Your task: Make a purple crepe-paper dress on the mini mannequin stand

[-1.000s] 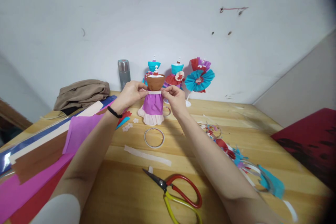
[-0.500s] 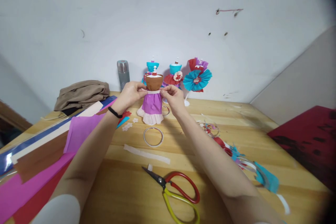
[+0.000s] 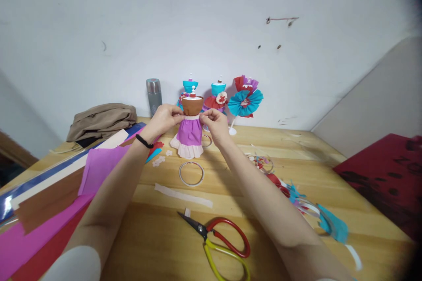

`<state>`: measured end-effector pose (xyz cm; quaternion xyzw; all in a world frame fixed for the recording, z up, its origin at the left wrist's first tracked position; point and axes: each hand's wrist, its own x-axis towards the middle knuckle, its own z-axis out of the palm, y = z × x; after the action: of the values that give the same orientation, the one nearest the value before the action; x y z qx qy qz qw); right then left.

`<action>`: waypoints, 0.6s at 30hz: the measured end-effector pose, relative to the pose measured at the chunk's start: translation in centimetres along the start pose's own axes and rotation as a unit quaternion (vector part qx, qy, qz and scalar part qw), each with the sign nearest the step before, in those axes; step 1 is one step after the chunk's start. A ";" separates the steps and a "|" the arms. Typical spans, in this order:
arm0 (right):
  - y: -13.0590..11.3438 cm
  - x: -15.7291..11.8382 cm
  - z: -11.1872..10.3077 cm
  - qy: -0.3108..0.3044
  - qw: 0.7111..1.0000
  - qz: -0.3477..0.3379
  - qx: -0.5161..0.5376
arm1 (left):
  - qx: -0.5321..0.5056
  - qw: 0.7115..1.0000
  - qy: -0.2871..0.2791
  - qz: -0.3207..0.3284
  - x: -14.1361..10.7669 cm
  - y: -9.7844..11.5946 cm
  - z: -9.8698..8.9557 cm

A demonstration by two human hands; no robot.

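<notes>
A small dress form (image 3: 192, 106) stands upright on the table, wearing a brown top and a purple skirt (image 3: 189, 132) with a pale ruffled hem. Around its waist lies a narrow cream paper strip (image 3: 191, 117). My left hand (image 3: 167, 120), with a black band on the wrist, pinches the strip at the left side of the waist. At the right side, my right hand (image 3: 215, 124) pinches the other end between thumb and fingers. In front of the form lies a ring of white tape (image 3: 180, 180). The parts of the strip behind the form are hidden.
Scissors (image 3: 201, 229) and a loose cream strip (image 3: 183, 195) lie nearest me. Coloured paper sheets (image 3: 49, 202) and a brown cloth (image 3: 102, 120) are on the left. Paper scraps (image 3: 296, 193) lie right. A flask (image 3: 154, 96) and a blue paper fan (image 3: 245, 103) stand at the back.
The view has shifted slightly. Both hands stay at the waist of the dress form, pinching the cream strip, and the form's position is nearly the same.
</notes>
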<state>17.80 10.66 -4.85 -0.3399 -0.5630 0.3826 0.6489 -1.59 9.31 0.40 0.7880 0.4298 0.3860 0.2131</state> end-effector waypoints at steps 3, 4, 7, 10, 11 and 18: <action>0.1 0.1 0.1 0.003 1.000 0.001 0.001 | -0.005 1.000 -0.002 0.002 0.0 0.1 0.0; 0.1 0.2 0.1 0.003 1.000 0.001 0.001 | -0.008 1.000 -0.002 0.004 0.0 0.1 0.0; 0.1 0.2 0.2 0.001 1.000 0.003 0.002 | -0.010 1.000 -0.003 0.009 -0.1 0.1 -0.1; 0.2 0.3 0.3 -0.002 1.000 0.004 0.001 | -0.008 1.000 -0.007 0.009 -0.1 0.1 -0.2; 0.2 0.3 0.3 -0.003 1.000 0.004 0.001 | -0.009 1.000 -0.008 0.009 -0.1 0.1 -0.2; 0.3 0.3 0.2 -0.009 1.000 -0.001 0.000 | -0.030 0.999 -0.006 0.016 -0.1 0.1 -0.1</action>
<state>17.58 11.05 -4.91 -0.3361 -0.5695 0.3851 0.6437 -1.65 9.21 0.51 0.7906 0.4035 0.3971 0.2333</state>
